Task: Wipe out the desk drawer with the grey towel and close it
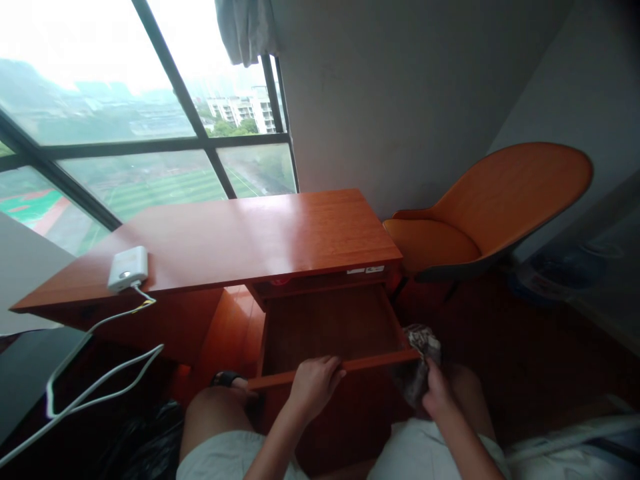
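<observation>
A red-brown wooden desk [240, 240] stands under a big window, with its drawer [330, 327] pulled out and bare inside. My left hand [315, 385] is curled over the drawer's front edge [373, 363] and grips it. My right hand [435, 387] is closed on a crumpled patterned cloth [423, 341] just past the drawer's right front corner. My bare knees and white shorts fill the bottom of the view below the drawer.
A white power adapter [128, 268] lies on the desk's left end, and its white cable [95, 380] loops down to the floor. An orange shell chair [490, 213] stands to the right against the wall. A grey curtain [245, 30] hangs above the window frame.
</observation>
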Action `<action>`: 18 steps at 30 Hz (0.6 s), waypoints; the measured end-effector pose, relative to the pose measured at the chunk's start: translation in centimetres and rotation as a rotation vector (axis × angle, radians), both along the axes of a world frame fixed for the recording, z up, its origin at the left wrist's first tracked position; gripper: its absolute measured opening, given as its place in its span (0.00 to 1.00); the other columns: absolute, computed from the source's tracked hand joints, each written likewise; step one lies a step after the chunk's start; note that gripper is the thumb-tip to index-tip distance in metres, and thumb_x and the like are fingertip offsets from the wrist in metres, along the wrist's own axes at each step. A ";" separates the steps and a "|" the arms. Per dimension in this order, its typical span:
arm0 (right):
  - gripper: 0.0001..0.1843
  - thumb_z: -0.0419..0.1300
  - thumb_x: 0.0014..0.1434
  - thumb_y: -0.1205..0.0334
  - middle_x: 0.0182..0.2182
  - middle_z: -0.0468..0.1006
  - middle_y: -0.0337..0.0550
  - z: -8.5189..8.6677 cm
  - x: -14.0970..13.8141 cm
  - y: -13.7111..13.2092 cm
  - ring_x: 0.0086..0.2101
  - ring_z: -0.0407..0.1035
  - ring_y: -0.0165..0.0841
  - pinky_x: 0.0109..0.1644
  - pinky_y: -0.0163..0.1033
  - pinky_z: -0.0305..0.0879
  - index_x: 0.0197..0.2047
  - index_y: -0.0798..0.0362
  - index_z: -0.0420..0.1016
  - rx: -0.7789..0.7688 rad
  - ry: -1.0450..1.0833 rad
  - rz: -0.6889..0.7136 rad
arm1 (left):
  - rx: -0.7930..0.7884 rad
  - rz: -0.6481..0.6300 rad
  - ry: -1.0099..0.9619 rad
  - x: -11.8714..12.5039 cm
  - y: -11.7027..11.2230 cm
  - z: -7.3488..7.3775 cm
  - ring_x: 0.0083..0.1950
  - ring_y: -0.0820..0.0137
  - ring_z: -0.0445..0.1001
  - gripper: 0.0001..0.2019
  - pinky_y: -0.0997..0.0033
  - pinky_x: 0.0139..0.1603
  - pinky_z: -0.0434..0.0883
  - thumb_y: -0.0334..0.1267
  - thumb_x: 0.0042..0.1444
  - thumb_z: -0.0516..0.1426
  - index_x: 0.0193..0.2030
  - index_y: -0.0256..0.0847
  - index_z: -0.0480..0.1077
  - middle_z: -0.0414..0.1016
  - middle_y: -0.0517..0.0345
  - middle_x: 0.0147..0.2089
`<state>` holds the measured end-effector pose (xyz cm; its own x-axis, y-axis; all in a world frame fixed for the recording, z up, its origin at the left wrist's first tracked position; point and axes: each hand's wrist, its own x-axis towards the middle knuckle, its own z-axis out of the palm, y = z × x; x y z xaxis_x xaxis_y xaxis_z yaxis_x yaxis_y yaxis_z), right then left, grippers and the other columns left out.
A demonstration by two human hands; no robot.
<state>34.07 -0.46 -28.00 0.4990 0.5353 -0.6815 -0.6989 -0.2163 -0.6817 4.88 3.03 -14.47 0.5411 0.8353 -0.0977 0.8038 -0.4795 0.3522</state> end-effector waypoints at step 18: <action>0.28 0.59 0.51 0.50 0.49 0.75 0.37 7.2 -12.0 -5.3 0.45 0.72 0.36 0.44 0.42 0.73 0.56 0.40 0.63 0.291 0.078 -0.087 | -0.036 0.021 -0.017 0.0 0.7 0.6 0.38 0.66 0.73 0.13 0.72 0.34 0.59 0.45 0.65 0.47 0.37 0.44 0.69 0.76 0.56 0.38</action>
<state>22.08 -5.81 -20.78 0.5037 0.6709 -0.5442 -0.7591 0.0431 -0.6495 4.88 3.71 -13.87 0.5256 0.8424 -0.1188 0.8072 -0.4497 0.3822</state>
